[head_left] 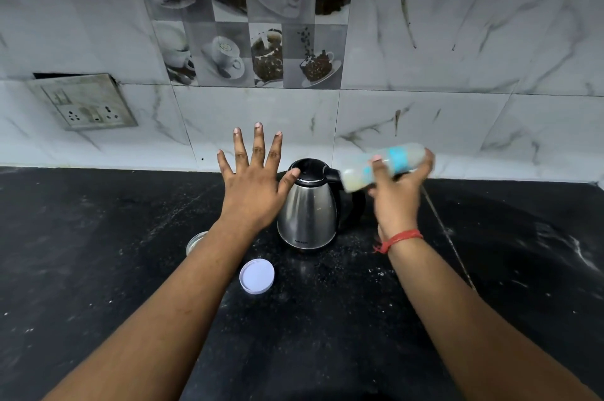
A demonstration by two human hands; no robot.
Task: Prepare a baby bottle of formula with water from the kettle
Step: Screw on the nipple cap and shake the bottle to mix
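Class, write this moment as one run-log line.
right hand: grips blurred baby bottle, lying sideways | left hand: open, fingers spread | kettle: upright on counter | white lid: on counter

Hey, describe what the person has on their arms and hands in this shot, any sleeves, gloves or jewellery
Both forearms are bare as far as the view shows: no sleeves and no gloves. The left hand shows no rings or bands. The right hand has a red thread bracelet tied round its wrist, with loose ends hanging at one side.

kettle (pixel 309 204) — small brand mark, unreadable
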